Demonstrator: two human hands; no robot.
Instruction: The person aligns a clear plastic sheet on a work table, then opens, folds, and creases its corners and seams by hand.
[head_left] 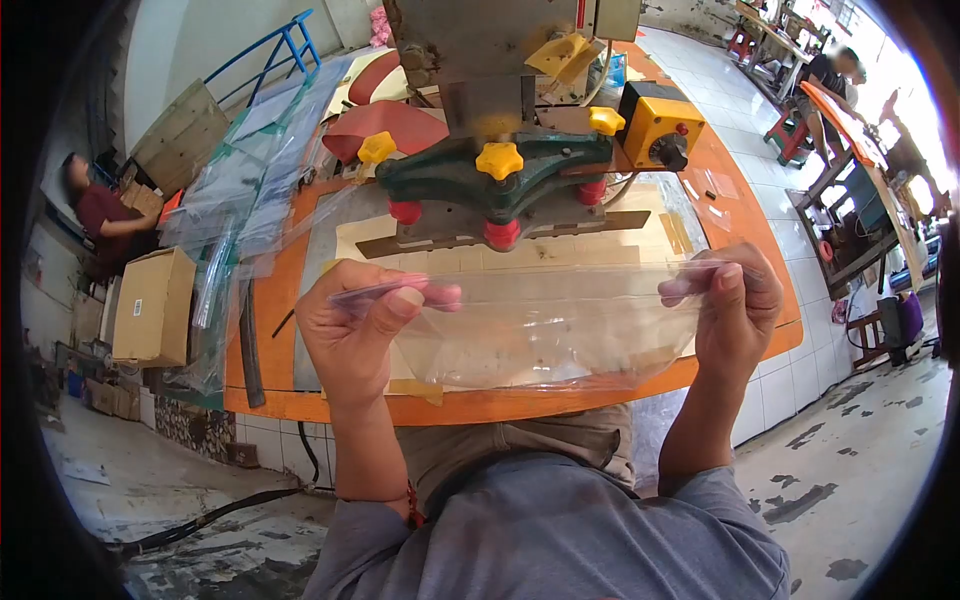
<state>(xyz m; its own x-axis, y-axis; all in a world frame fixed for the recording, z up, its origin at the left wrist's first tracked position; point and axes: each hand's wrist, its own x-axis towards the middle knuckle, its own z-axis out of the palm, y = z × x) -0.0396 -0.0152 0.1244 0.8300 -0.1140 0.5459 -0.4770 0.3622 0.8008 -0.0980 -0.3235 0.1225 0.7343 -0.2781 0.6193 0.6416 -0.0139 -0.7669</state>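
Note:
A clear plastic sheet (545, 335) is stretched between my two hands above the front of the orange table. My left hand (365, 315) pinches its left end between thumb and fingers. At the right end, my right hand (725, 300) grips it the same way. The sheet sags in a curve toward the table's front edge. Just beyond it is a press with a dark green bracket (440, 175), yellow star knobs and red feet, over a long metal bar (575, 228). Beneath the bar lies a pale board (365, 238).
A yellow control box (655, 130) stands right of the press. Clear plastic sheets (250, 170) and a cardboard box (153, 308) are at the left. One person (110, 215) sits far left; another (830, 85) is at a bench (850, 125) far right.

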